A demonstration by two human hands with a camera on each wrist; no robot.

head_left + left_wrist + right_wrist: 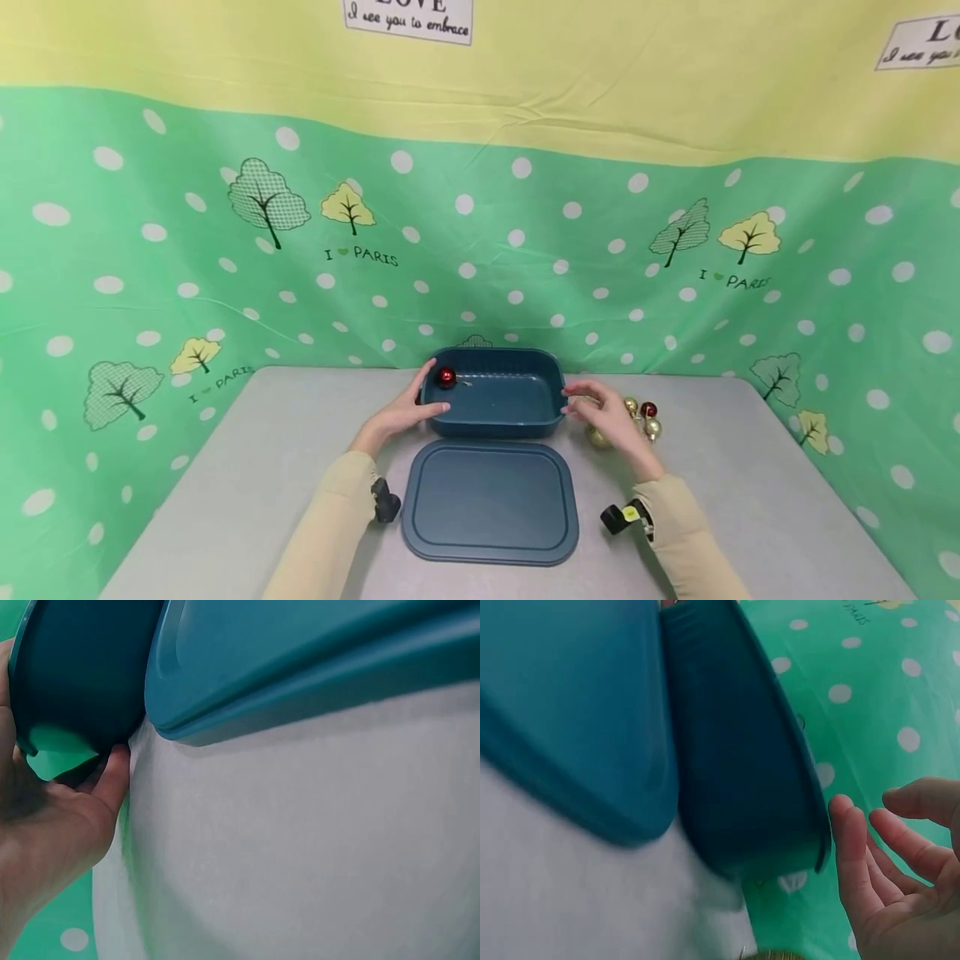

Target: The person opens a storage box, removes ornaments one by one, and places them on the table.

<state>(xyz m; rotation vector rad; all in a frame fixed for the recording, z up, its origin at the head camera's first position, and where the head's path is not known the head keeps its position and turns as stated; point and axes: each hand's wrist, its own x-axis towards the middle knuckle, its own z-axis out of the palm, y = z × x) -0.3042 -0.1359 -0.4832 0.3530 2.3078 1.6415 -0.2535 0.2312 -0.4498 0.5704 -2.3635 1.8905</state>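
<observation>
A dark blue rectangular container (495, 429) stands open on top, a red Christmas bauble (447, 377) inside it at the left. My left hand (401, 412) grips the container's left end, its thumb near the front corner and its fingers toward the back; part of those fingers is hidden in the left wrist view. Beside the right end is my right hand (606, 414), fingers loosely bent with nothing between them. In the right wrist view its fingertips (841, 806) are right by the rim. The matching blue lid (491, 502) lies flat in front of the container.
Several gold baubles (652, 428) and another red bauble (648, 409) lie on the grey-white table (300, 450), right of the container and partly behind my right hand. A green and yellow printed curtain (517, 200) hangs behind the table and along its sides.
</observation>
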